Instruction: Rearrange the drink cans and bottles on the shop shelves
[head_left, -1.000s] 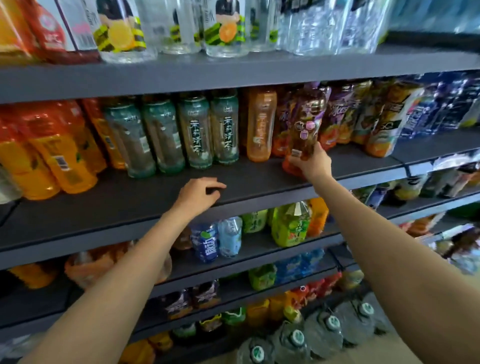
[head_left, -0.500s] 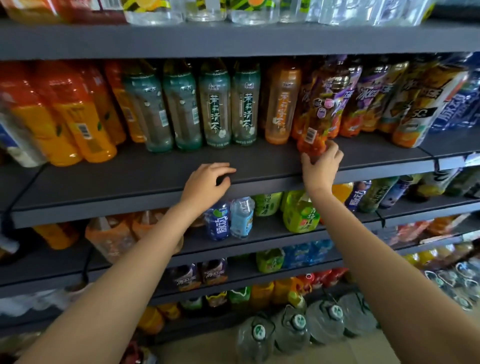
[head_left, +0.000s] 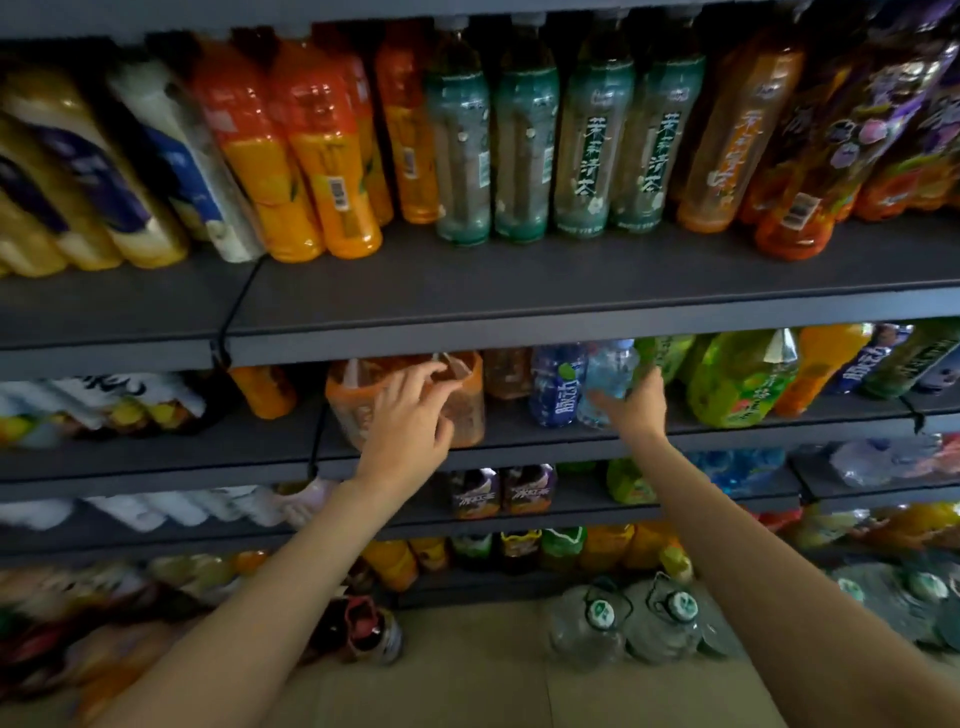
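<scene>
Both hands work the second shelf (head_left: 519, 441). Left hand (head_left: 410, 426) fingers spread, reaching at the big orange bottle (head_left: 467, 400), likely to draw it forward; contact not clear. Right hand (head_left: 636, 402) is at the clear bottle (head_left: 608, 379), beside the blue bottle (head_left: 553, 387); whether it pinches or only touches, I cannot tell. Half a second ago both hands were on the shelf above, right fingers at the purple-label bottle (head_left: 831, 156); it now stands free there.

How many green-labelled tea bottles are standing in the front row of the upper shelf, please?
4, side by side mid-shelf: far left, next, third, rightmost. More may stand hidden behind.
</scene>
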